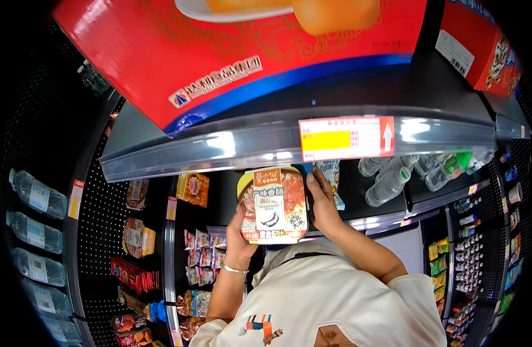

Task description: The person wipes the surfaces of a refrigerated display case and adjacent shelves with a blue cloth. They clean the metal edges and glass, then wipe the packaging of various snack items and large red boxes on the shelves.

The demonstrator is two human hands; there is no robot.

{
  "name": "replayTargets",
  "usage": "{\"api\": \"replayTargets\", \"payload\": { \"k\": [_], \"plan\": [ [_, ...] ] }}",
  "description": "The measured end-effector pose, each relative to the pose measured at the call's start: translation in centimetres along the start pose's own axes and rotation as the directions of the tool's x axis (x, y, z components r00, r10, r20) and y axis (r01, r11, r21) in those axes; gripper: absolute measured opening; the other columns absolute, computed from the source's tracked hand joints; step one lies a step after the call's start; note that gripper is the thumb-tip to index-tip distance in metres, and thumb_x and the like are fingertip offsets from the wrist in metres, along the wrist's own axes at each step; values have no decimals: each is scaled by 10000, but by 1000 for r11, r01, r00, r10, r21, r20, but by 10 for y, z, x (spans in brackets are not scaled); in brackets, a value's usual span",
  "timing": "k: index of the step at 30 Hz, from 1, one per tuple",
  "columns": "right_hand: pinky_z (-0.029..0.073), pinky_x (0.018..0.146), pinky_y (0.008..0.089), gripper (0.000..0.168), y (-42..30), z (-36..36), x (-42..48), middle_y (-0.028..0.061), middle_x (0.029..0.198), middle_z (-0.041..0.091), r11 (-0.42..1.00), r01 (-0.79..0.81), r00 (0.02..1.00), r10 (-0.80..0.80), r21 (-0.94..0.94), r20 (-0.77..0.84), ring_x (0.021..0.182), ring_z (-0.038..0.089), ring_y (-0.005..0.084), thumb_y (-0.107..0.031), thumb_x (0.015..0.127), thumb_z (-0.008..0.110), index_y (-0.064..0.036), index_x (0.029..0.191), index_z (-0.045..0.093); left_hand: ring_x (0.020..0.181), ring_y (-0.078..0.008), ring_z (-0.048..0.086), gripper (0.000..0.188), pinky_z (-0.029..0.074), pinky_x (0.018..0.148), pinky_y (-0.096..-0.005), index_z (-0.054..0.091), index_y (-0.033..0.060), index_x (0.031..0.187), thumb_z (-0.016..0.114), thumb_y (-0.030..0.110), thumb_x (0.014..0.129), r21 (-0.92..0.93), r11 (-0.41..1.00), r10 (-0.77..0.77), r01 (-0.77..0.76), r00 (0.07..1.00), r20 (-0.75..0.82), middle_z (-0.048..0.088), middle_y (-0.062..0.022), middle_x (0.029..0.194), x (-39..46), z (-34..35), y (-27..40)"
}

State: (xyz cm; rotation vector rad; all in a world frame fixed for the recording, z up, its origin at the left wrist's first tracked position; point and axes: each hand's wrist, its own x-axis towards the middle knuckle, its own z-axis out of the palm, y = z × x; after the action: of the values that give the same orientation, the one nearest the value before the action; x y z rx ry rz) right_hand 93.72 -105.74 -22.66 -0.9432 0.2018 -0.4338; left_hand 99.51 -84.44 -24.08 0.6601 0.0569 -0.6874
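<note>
A square packaged ready meal [273,206], with a printed lid showing sliced sausage and rice, is upright between my hands just below the shelf edge. My left hand [241,234] grips its lower left side; a silver-coloured bangle is on that wrist. My right hand [323,201] holds the right side, the fingers partly hidden behind the pack. Something blue [304,168] shows beside the pack's top right corner, near my right fingertips; what it is cannot be told.
A shelf edge with a price tag [346,139] crosses above my hands, under a large red carton [248,56]. Clear plastic bottles [387,186] stand on a lower shelf at the right. Bottled water [42,195], meal packs [138,236] and bagged snacks [205,256] fill shelves at the left.
</note>
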Motion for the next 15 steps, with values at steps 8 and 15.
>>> {"api": "replayTargets", "payload": {
  "k": [8,15],
  "plan": [
    [418,1044,292,422,23,-12,-22,75,1269,589,944,171,985,-159,-281,66,1185,529,147,-139,1047,607,7,1424,486,1300,-297,611,515,475,1122,-483,533,56,1453,568,395,1068,-95,994,47,-52,997,-56,623,-123,1436,-1,-8,-14],
    [433,972,331,439,43,-19,-62,112,1268,567,890,211,971,-142,-405,195,1110,553,217,-215,999,659,-18,1364,515,1335,-322,583,567,454,1132,-549,484,70,1504,514,444,1079,-132,987,80,-87,995,-59,591,-126,1478,-6,-7,-8]
  ]
}}
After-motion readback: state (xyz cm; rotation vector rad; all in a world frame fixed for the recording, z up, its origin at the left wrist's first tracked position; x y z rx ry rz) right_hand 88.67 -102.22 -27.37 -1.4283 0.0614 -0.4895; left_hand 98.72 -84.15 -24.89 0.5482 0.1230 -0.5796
